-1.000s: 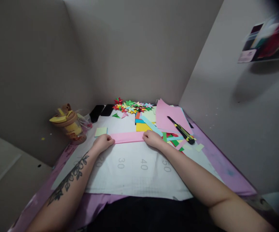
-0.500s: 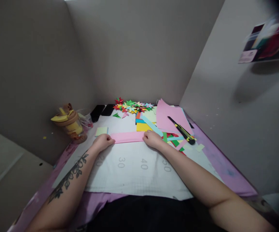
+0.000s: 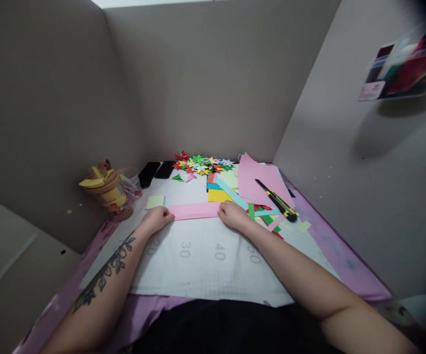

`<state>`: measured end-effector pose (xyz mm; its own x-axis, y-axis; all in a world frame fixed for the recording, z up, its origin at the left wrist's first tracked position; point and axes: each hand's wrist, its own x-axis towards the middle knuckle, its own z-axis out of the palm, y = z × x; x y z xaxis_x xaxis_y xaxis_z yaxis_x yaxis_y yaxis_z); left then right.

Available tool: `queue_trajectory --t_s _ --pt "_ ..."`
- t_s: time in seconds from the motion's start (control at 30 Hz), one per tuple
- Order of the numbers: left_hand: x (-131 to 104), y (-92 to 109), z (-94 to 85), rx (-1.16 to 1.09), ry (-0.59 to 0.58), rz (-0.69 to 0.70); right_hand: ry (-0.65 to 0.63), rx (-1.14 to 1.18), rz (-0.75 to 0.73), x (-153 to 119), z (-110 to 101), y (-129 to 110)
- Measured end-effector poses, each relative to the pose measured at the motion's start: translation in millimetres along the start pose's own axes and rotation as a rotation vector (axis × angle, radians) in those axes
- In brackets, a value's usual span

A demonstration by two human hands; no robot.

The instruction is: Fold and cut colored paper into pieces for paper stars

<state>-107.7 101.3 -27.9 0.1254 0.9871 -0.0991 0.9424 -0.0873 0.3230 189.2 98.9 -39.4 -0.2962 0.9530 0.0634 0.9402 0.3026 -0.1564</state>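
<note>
A long pink paper strip (image 3: 195,211) lies across the white sheet printed with numbers (image 3: 201,275). Its left end is pinched by my left hand (image 3: 157,218), whose fingers are curled closed. At the strip's right end, my right hand (image 3: 232,214) has its fingers closed on the paper. A small stack of pale green squares (image 3: 156,201) is just behind my left hand. Beyond my right hand are a yellow sheet (image 3: 218,195), a light blue strip (image 3: 232,192) and several coloured strips (image 3: 268,212).
A black and yellow cutter (image 3: 277,200) rests on pink sheets (image 3: 259,172). Folded paper stars (image 3: 200,164) are piled at the back. Two black phones (image 3: 149,173) lie back left, near a yellow and brown cup (image 3: 111,194). Grey walls surround the table.
The camera view has shifted very slightly. Both hands stay at the ends of the pink strip, almost unmoved.
</note>
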Motion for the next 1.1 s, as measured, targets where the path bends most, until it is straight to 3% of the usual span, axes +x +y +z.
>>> queue_trajectory --t_s 0.43,0.53,0.67,0.77,0.83,0.97,1.1 --pt "-7 2 0.8 0.047 0.06 -0.046 0.044 0.08 0.04 -4 3 -1" --pt "-9 -2 8.3 -0.006 0.169 0.08 0.075 0.168 0.051 -5 5 2" --pt "-6 -4 15.5 0.031 0.247 0.455 0.103 0.237 -0.079 -4 8 9" --pt "-3 -3 12.6 0.16 0.158 0.677 0.077 0.227 -0.251 -2 7 13" --pt "-1 -1 7.9 0.222 0.079 0.743 0.024 0.198 -0.347 -1 4 13" --pt "0 3 -0.8 0.306 -0.037 0.761 -0.11 0.168 -0.477 -2 -8 6" --pt "1 5 -5.4 0.33 -0.108 0.727 -0.194 0.155 -0.496 -4 -17 -4"
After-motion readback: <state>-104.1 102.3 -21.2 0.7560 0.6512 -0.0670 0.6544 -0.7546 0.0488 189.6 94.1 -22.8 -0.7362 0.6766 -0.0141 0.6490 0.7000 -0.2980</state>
